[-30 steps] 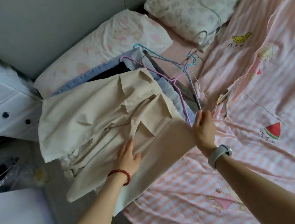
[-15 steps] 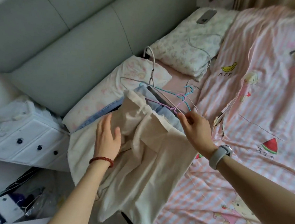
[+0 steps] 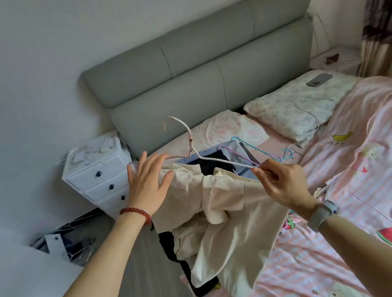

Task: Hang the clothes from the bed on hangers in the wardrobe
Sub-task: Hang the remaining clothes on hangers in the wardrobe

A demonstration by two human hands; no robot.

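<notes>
Home bedroom, padded headboard [image 3: 199, 57], pillows [image 3: 292, 105]

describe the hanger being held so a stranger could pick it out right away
Start at the grey headboard and drop to the clothes pile at the bed's near-left edge. The white hanger is raised above it, pinched by the right hand; the pink and blue hangers lie flat.

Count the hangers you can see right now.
3: a white hanger lifted by the right hand over the beige garment, and a pink hanger and a blue hanger lying on the clothes behind. Others may be hidden.
</notes>
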